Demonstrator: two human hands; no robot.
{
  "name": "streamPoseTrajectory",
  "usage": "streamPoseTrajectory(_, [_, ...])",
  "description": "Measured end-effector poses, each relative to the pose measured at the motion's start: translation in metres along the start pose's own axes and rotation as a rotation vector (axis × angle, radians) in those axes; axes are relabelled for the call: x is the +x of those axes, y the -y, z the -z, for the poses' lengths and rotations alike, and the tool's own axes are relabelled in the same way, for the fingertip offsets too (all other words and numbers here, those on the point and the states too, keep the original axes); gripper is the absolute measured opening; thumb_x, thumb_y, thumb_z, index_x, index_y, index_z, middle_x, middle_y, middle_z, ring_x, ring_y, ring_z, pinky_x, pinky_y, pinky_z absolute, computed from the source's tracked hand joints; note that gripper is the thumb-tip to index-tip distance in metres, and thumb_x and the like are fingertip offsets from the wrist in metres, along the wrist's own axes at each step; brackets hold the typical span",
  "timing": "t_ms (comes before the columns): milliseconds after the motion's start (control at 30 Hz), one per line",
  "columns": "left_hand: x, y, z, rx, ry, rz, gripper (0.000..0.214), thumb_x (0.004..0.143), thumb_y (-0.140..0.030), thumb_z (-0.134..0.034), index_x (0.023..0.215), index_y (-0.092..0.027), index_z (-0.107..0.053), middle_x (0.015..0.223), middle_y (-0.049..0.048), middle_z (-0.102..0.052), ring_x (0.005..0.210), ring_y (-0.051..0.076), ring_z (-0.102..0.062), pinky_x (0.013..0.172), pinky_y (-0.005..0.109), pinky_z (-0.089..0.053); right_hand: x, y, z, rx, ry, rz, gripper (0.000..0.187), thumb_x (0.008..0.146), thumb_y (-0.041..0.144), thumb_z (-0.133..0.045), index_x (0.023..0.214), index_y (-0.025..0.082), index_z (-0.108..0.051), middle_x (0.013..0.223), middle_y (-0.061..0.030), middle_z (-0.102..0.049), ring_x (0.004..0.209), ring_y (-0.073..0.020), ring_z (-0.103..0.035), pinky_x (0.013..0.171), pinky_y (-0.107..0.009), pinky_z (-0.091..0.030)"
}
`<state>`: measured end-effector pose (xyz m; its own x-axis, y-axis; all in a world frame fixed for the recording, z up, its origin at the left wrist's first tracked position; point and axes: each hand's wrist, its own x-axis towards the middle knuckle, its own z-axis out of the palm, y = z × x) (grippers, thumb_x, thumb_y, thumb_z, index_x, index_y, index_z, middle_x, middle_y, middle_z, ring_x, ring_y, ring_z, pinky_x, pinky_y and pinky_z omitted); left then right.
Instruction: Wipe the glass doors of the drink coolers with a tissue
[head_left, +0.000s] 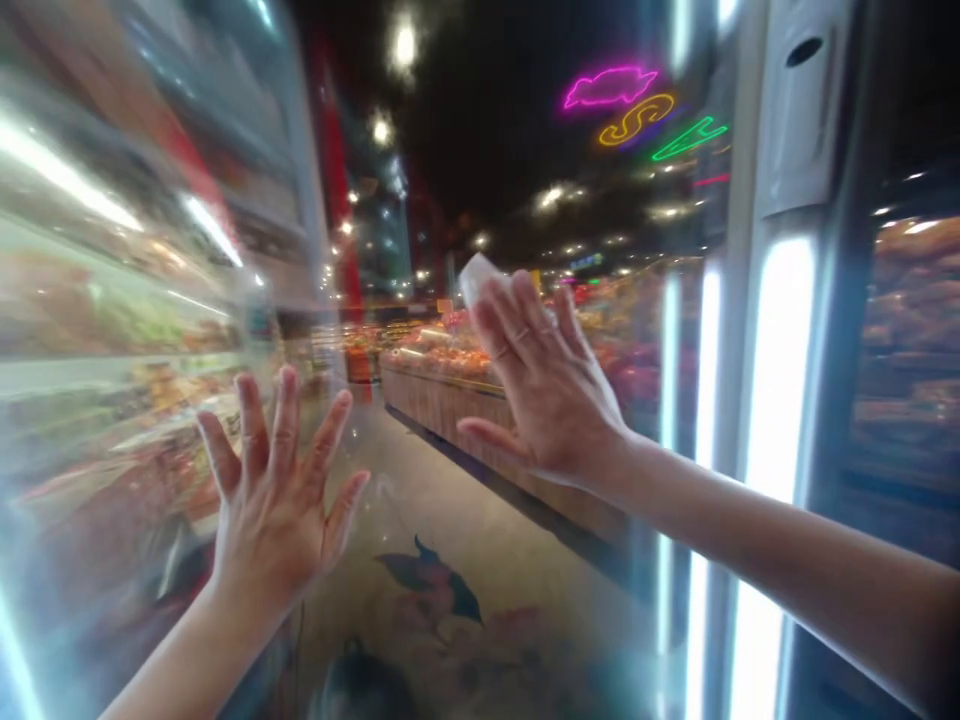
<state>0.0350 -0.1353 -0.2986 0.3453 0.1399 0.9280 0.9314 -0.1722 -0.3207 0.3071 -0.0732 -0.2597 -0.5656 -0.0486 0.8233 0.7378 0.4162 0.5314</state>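
Note:
My left hand is open with its fingers spread. Its palm lies flat against a glass door at the lower left. My right hand is higher, at the centre, its fingers laid together over a white cloth that it presses to the same glass. Only the cloth's top corner shows above my fingertips. Both bare forearms reach in from the bottom edge.
A white door frame with bright vertical light strips stands at the right. Blurred stocked shelves fill the left. A long wooden produce stand, a shop aisle and coloured neon signs show in the glass.

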Motion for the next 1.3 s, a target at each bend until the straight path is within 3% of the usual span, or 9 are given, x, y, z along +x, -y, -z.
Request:
streamPoseTrajectory(133, [0.004,0.022,0.004,0.013,-0.032,-0.012,0.077,0.099,-0.042,-0.050,0.164,-0.035,-0.009,0.175,0.0042,0.001,0.160,0.040,0.004,0.124,0.073,0.000,0.042,0.010,-0.006,0.084,0.065,0.386,0.100,0.098,0.079,-0.026,0.163,0.005,-0.016,0.172,-0.0121,-0.024,0.162,-0.0231,-0.001,0.133,-0.046,0.001])
streamPoseTrajectory(333, [0.005,0.066,0.015,0.030,-0.051,0.011,0.074,0.100,-0.042,-0.047,0.164,-0.035,-0.010,0.175,0.0023,0.004,0.159,0.039,0.009,0.124,0.072,0.005,0.087,0.018,-0.007,0.002,0.000,0.191,0.095,0.101,0.071,-0.036,0.163,0.001,-0.015,0.173,-0.0173,-0.017,0.161,-0.0329,-0.006,0.132,-0.053,0.000])
streamPoseTrajectory(500, [-0.014,0.097,0.023,0.036,-0.036,0.076,0.070,0.103,-0.048,-0.042,0.164,-0.032,-0.012,0.175,0.0027,0.007,0.160,0.036,0.011,0.124,0.069,0.007,0.088,0.069,-0.024,0.129,0.128,0.588,0.103,0.093,0.079,-0.042,0.161,0.004,-0.025,0.170,-0.0115,-0.030,0.161,-0.0238,-0.009,0.134,-0.043,-0.004])
streamPoseTrajectory(667, [-0.056,0.119,0.032,0.063,0.009,0.137,0.072,0.102,-0.042,-0.045,0.164,-0.033,-0.010,0.175,0.0039,0.005,0.160,0.034,0.011,0.127,0.065,0.008,0.113,0.098,-0.034,0.094,0.040,0.365,0.102,0.097,0.074,-0.043,0.161,-0.002,-0.018,0.171,-0.0193,-0.020,0.160,-0.0339,-0.011,0.132,-0.055,-0.005])
streamPoseTrajectory(833, [-0.111,0.135,0.037,0.053,0.030,0.191,0.077,0.101,-0.034,-0.051,0.164,-0.035,-0.007,0.175,0.0021,0.003,0.161,0.029,0.007,0.130,0.057,0.007,0.103,0.156,-0.055,0.096,0.111,0.713,0.111,0.089,0.084,-0.043,0.160,0.001,-0.027,0.170,-0.0130,-0.029,0.160,-0.0247,-0.019,0.134,-0.040,-0.013])
streamPoseTrajectory(1000, [-0.164,0.156,0.037,0.069,0.036,0.247,0.079,0.099,-0.024,-0.053,0.164,-0.035,-0.009,0.175,0.0006,0.004,0.161,0.027,0.008,0.131,0.052,0.005,0.111,0.209,-0.067,0.029,0.065,0.413,0.105,0.093,0.080,-0.040,0.161,0.001,-0.025,0.171,-0.0148,-0.024,0.160,-0.0297,-0.016,0.133,-0.048,-0.011])
streamPoseTrajectory(1100, [-0.193,0.169,0.039,0.078,0.043,0.243,0.082,0.098,-0.021,-0.054,0.164,-0.033,-0.008,0.175,0.0002,0.005,0.161,0.025,0.009,0.132,0.048,0.005,0.104,0.241,-0.075,0.040,0.173,0.662,0.103,0.090,0.081,-0.042,0.161,0.007,-0.031,0.170,-0.0078,-0.029,0.160,-0.0239,-0.018,0.133,-0.037,-0.013])
streamPoseTrajectory(1167, [-0.209,0.176,0.041,0.082,0.049,0.239,0.083,0.097,-0.020,-0.055,0.164,-0.032,-0.009,0.175,0.0007,0.004,0.161,0.026,0.007,0.132,0.049,0.004,0.104,0.257,-0.079,0.082,0.204,0.717,0.099,0.091,0.078,-0.044,0.161,0.009,-0.031,0.170,-0.0057,-0.030,0.160,-0.0212,-0.016,0.133,-0.035,-0.016])
streamPoseTrajectory(1300, [-0.231,0.181,0.045,0.066,0.053,0.255,0.083,0.097,-0.018,-0.054,0.165,-0.031,-0.009,0.175,0.0007,0.004,0.161,0.028,0.008,0.132,0.051,0.002,0.121,0.279,-0.086,0.134,0.146,0.454,0.100,0.093,0.075,-0.046,0.161,0.004,-0.029,0.169,-0.0121,-0.030,0.161,-0.0279,-0.014,0.133,-0.046,-0.017])
